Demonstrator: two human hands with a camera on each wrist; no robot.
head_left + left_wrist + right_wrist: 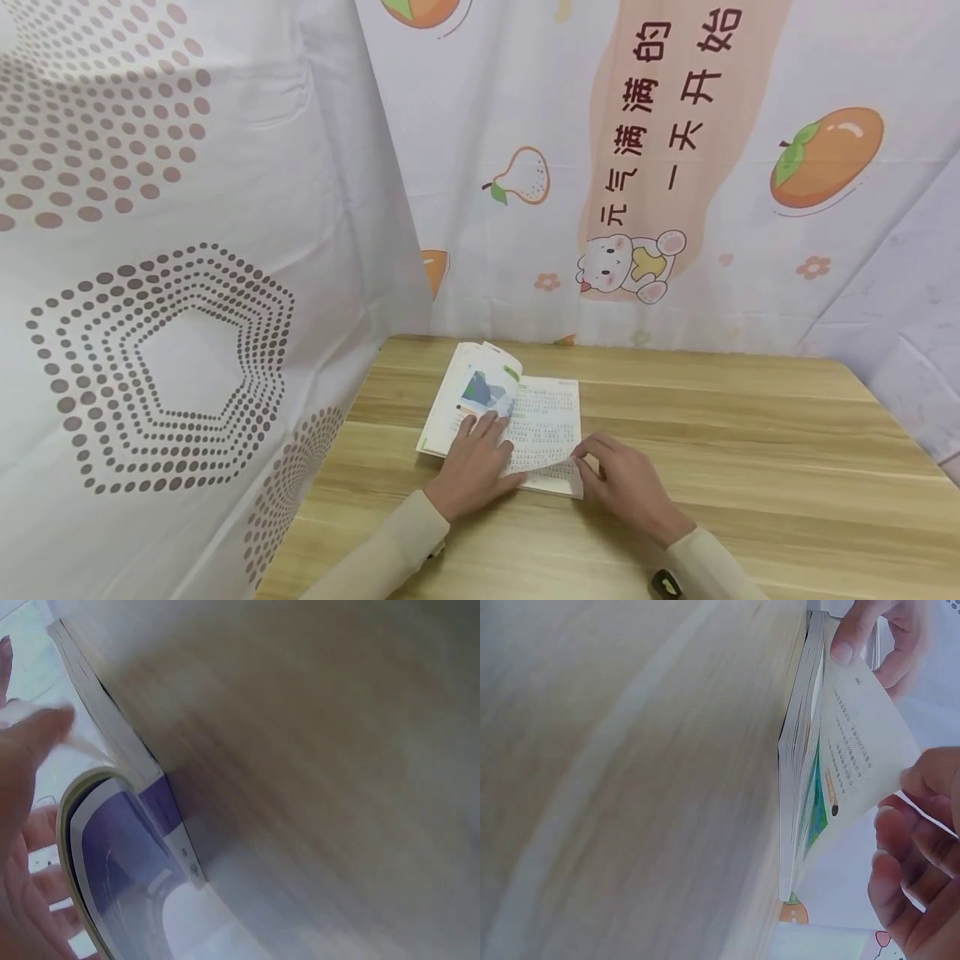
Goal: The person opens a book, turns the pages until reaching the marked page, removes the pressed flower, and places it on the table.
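Note:
An open book (pixel 551 408) lies on the table, an illustrated page at its left and a page of text at its right. My left hand (pixel 476 462) rests on the left pages, fingers spread, its thumb pressing the paper near the fold. With thumb and forefinger, my right hand (pixel 626 483) pinches the near outer corner of a right-hand page. That page (pixel 862 742) stands raised off the stack in the right wrist view, with text and a green-blue picture below it. The left wrist view shows the purple and white cover (pixel 159 806), bent upward at the left side.
The wood-grain table (pixel 750 433) extends to the right of the book. A patterned white curtain (pixel 525 250) hangs behind its far edge, and another curtain (pixel 187 350) hangs along the left. A dark device (pixel 664 583) sits at the right wrist.

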